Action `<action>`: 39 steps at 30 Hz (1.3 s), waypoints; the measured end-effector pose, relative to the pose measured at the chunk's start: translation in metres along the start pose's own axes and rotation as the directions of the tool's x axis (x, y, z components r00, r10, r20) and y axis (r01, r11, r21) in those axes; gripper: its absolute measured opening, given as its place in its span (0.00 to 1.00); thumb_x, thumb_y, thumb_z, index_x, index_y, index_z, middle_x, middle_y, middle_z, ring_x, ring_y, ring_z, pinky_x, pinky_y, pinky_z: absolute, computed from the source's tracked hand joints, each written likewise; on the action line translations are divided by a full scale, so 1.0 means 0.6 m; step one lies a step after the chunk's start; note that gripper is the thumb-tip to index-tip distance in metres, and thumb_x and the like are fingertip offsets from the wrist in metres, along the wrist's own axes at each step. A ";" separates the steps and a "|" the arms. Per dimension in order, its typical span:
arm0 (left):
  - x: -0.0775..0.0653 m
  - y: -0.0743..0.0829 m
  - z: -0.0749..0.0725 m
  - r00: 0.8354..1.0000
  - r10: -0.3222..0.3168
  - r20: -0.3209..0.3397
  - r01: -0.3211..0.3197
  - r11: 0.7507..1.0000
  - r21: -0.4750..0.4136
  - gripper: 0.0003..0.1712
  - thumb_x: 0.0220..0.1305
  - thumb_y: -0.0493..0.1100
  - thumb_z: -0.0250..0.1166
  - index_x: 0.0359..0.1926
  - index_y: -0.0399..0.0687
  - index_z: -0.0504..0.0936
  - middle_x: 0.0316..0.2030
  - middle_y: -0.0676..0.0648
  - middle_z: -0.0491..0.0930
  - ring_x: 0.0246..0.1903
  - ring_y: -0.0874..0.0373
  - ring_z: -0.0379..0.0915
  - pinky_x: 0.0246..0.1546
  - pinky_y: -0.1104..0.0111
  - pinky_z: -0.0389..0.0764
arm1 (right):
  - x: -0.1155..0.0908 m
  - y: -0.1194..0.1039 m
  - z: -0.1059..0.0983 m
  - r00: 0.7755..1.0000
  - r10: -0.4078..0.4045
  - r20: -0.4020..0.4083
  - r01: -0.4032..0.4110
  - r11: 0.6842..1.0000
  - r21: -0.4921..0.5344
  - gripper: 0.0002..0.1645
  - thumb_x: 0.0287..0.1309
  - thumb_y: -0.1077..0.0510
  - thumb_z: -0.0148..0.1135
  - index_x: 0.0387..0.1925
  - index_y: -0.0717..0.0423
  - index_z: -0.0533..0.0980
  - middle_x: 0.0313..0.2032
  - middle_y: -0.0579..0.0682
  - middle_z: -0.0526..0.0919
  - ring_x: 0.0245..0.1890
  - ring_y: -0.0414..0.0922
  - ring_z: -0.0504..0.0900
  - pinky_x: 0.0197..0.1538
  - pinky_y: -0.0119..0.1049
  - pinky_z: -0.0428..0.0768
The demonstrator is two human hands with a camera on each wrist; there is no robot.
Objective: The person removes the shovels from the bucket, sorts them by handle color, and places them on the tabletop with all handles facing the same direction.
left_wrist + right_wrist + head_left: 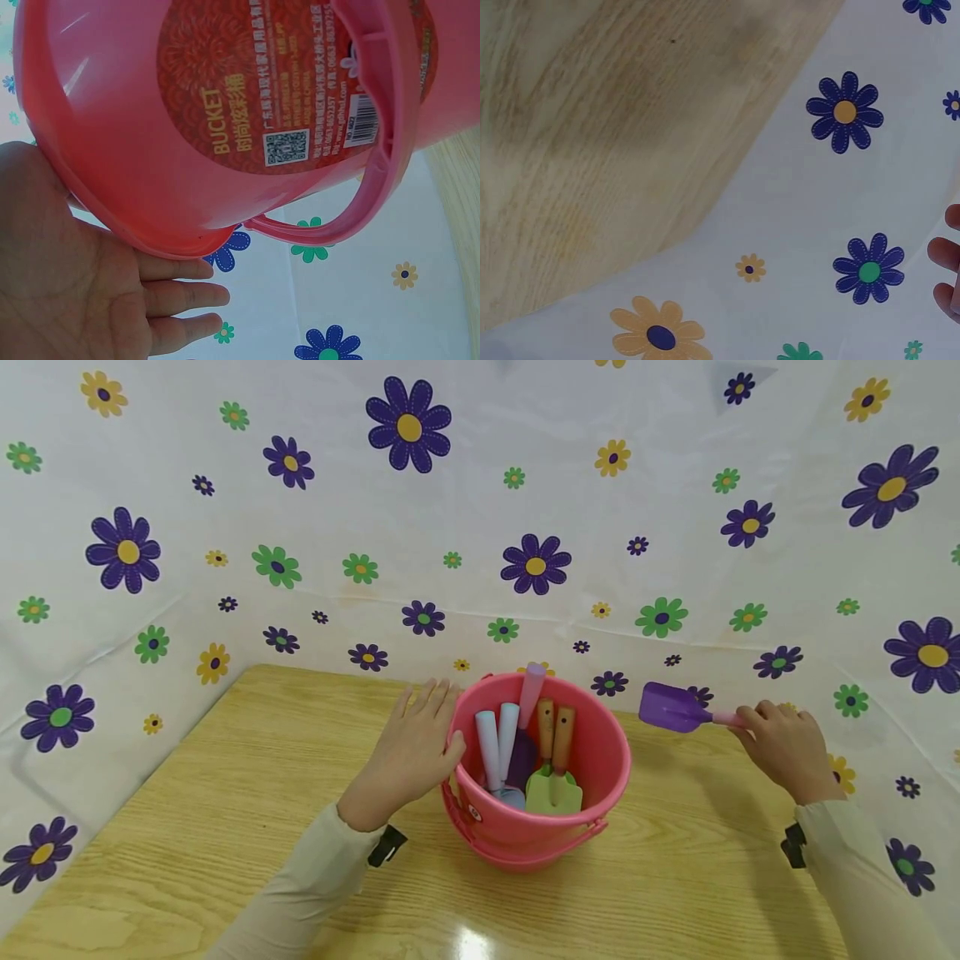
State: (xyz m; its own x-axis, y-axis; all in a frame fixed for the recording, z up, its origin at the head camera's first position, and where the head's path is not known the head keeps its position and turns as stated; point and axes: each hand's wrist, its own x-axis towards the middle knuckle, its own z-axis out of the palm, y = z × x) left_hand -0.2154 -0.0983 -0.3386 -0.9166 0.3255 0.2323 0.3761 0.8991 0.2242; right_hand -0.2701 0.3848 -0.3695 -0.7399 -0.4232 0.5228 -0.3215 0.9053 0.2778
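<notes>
A pink bucket (525,843) stands on the table with several small garden tools inside. Two pale blue handles (487,747), a purple handle (532,689) and two wooden handles (563,739) with light green blades (553,792) show in it. My left hand (416,743) rests against the bucket's left rim; in the left wrist view its fingers (184,298) are straight beside the rim. Right of the bucket, my right hand (783,747) grips the pink handle of a toy shovel with a purple blade (672,707), above the table. The right wrist view shows only fingertips (946,255).
The wooden table (225,827) extends around the bucket, its back edge against a white flower-print sheet (480,510). That sheet also covers the left and right sides. The bucket's pink carrying handle (375,180) hangs down along its outside.
</notes>
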 end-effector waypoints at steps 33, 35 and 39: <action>-0.001 0.002 -0.002 1.000 -0.007 0.005 0.007 1.000 0.013 0.37 0.64 0.50 0.50 0.70 0.39 0.55 0.71 0.38 0.56 0.72 0.41 0.47 0.71 0.45 0.46 | -0.053 0.025 0.035 0.983 0.102 0.152 -0.098 0.994 -0.038 0.18 0.41 0.56 0.73 0.32 0.61 0.75 0.24 0.61 0.78 0.21 0.57 0.76 0.24 0.50 0.74; -0.001 0.002 -0.002 1.000 -0.007 0.005 0.007 1.000 0.014 0.37 0.64 0.50 0.50 0.70 0.39 0.55 0.71 0.38 0.56 0.72 0.42 0.47 0.71 0.46 0.45 | -0.055 0.026 0.036 0.979 0.108 0.175 -0.104 0.994 -0.035 0.18 0.42 0.56 0.72 0.32 0.61 0.75 0.24 0.61 0.78 0.22 0.56 0.76 0.25 0.50 0.73; -0.001 0.000 0.001 1.000 -0.006 0.002 0.006 1.000 0.020 0.37 0.64 0.50 0.50 0.70 0.39 0.55 0.71 0.38 0.55 0.72 0.41 0.47 0.71 0.45 0.45 | -0.057 0.028 0.039 0.974 0.097 0.204 -0.093 0.995 -0.029 0.18 0.46 0.51 0.70 0.31 0.61 0.75 0.25 0.60 0.79 0.24 0.57 0.78 0.28 0.52 0.74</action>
State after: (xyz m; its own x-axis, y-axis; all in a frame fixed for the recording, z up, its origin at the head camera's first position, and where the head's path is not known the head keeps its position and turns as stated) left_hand -0.2151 -0.0982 -0.3391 -0.9191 0.3207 0.2290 0.3679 0.9066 0.2069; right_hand -0.2642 0.4155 -0.4013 -0.8726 -0.3164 0.3721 -0.2335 0.9394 0.2512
